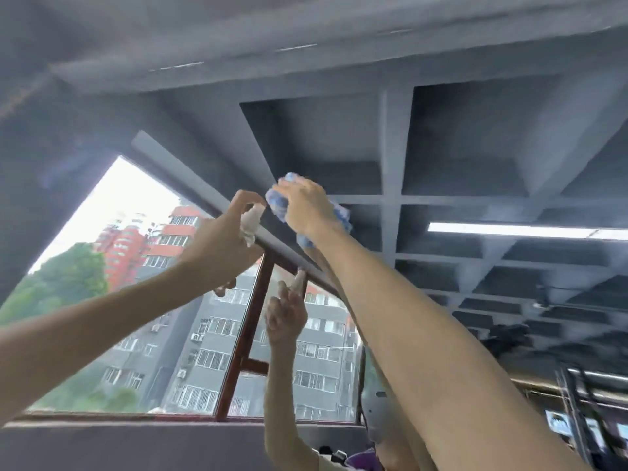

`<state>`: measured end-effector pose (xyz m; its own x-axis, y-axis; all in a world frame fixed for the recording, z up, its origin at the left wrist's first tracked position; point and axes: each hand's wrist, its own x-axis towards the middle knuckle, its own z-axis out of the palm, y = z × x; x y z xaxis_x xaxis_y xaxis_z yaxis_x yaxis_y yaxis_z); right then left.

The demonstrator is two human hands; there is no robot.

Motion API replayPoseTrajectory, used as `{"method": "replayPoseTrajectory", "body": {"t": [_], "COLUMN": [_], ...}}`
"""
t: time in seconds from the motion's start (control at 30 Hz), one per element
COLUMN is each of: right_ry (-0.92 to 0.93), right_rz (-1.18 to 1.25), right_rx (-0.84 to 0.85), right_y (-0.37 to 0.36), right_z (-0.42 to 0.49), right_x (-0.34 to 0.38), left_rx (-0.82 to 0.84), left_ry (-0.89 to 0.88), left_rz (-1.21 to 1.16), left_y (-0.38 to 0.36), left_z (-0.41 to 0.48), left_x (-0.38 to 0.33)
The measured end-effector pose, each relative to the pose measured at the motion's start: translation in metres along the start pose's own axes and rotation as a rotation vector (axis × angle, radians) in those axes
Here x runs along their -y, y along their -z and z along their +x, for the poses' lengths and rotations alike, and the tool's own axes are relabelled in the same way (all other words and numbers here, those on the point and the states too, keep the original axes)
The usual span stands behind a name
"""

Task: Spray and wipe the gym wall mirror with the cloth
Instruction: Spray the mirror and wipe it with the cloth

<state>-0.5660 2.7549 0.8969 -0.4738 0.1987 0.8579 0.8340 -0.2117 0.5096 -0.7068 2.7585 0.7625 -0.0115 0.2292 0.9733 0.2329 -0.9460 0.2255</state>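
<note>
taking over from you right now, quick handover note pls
Left hand: grips the spray bottle, its head pointed near the top edge of the mirror.
Right hand: grips the bunched cloth, up by the grey strip along that edge. Whether it touches the glass cannot be told.
The mirror reflects a window and the arm with the spray bottle.
Done: unclear, as no spray or wipe marks show.
Left: probably spray the top, wipe it, then work down.
</note>
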Motion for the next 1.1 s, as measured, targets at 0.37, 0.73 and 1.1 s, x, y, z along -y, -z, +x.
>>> {"method": "replayPoseTrajectory", "body": {"t": [0.37,0.73,1.1], "right_ry": [-0.258,0.22,0.053], "right_rz": [-0.124,0.091,0.01], "right_rx": [-0.023,0.207,0.014], "right_y": [0.099,0.084,0.106], "right_z": [-0.112,-0.252,-0.287], "right_x": [-0.13,-0.006,-0.046], "left_rx": [0.126,0.29,0.272], "left_ry": [0.077,-0.008,-0.058], "left_rz": [0.01,-0.117,-0.192], "left_y": [-0.015,-0.026,-0.061], "left_z": [-0.07,-0.122,-0.138], "left_x": [-0.01,-0.061,-0.11]}}
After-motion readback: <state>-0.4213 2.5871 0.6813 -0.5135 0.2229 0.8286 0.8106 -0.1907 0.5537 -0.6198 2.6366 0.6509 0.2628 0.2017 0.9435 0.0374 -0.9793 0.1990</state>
